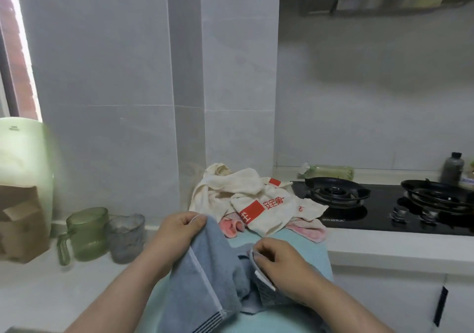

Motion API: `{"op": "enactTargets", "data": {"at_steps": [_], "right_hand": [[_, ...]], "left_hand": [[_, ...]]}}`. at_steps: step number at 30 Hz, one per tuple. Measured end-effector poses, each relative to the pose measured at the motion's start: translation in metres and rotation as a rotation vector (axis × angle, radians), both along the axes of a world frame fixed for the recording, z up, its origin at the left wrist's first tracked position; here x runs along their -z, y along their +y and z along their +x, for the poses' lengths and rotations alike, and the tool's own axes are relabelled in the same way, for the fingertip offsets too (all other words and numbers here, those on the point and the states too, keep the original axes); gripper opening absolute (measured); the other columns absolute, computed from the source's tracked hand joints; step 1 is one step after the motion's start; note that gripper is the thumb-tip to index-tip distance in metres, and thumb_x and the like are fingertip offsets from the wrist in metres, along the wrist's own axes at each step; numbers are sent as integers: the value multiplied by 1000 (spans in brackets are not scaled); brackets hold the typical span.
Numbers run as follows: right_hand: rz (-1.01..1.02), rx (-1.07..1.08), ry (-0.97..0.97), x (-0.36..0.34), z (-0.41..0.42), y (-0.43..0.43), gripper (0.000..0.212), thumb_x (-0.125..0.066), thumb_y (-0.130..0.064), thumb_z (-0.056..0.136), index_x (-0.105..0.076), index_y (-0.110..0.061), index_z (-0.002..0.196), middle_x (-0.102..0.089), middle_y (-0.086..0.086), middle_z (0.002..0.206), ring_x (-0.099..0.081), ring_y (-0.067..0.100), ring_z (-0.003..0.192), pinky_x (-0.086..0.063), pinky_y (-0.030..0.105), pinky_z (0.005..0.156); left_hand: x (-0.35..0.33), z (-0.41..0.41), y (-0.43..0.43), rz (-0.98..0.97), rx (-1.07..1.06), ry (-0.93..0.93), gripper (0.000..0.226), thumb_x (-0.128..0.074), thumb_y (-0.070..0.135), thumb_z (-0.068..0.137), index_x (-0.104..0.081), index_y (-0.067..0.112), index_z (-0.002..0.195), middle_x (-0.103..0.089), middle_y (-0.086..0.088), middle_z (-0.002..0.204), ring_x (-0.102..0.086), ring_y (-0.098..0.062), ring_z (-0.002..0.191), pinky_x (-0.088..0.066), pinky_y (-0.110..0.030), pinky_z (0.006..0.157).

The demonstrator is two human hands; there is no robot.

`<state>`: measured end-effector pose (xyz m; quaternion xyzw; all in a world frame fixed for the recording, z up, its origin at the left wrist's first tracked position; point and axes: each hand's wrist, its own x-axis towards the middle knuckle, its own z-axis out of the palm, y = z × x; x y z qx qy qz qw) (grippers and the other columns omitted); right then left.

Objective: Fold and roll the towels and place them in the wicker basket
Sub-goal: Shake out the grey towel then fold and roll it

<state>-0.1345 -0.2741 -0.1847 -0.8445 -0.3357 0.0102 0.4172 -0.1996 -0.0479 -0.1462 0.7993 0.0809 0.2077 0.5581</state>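
while i watch over the head feed, the left hand (179, 230) has its fingers curled and pinches the upper corner of the blue towel (205, 281) between thumb and forefinger, holding that edge raised. the right hand (279, 263) is curled too, thumb and fingertips nipping the towel's opposite edge just by a white sewn label. the towel is thick looped terry, slate blue, with a white piped hem down its left side and a band of dark stripes at the lower end. it sags in soft folds between the two hands. under it lies a smooth pale teal cloth (318, 255). just beyond the towel sits a crumpled cream towel (259, 204) printed with red blocks and characters, over a fluffy pink cloth (310, 232). left of the towel stand a green glass mug (87, 232) and a grey textured glass (125, 237), side by side. right of it and farther back is a glossy black gas hob (379, 219).
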Motion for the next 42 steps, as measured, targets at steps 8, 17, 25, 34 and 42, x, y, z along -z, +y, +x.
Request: {"op": "enactTargets", "data": {"at_steps": [8, 17, 25, 34, 42], "right_hand": [[-46, 78, -195, 46, -5, 18, 7, -62, -30, 92, -66, -31, 86, -64, -16, 87, -56, 0, 86, -48, 23, 79], [100, 118, -32, 32, -22, 0, 19, -69, -19, 88, -70, -34, 77, -69, -22, 81, -63, -3, 80, -45, 14, 72], [293, 54, 79, -25, -57, -17, 28, -61, -8, 91, -75, -28, 77, -73, -13, 83, -64, -3, 76, -47, 11, 68], [358, 130, 167, -7, -59, 16, 19, -65, -16, 91, -73, -23, 75, -74, -9, 79, -65, -1, 70, -50, 15, 67], [583, 251, 326, 20, -52, 35, 21, -76, -11, 81, -67, -12, 61, -65, 1, 56, -58, 9, 55, -46, 25, 53]], "left_hand": [[74, -52, 2, 275, -449, -309, 21, -59, 39, 81, -51, 22, 72, -52, 7, 76, -51, -12, 73, -40, -26, 66], [116, -94, 2, 954, 9, -256, 47, -58, 43, 61, -62, 36, 107, -66, 15, 107, -62, -5, 91, -42, -15, 81], [61, -69, -37, -79, -164, -265, 55, -54, 62, 67, -54, 7, 62, -53, 1, 57, -47, -13, 58, -39, -30, 59], [59, -47, -77, -498, 127, -81, 29, -63, 31, 82, -77, 5, 82, -71, -26, 83, -65, -30, 76, -49, -37, 73], [68, -47, -74, -636, 115, -73, 30, -48, -2, 87, -78, 0, 88, -68, -35, 96, -66, -37, 86, -47, -38, 80]]}}
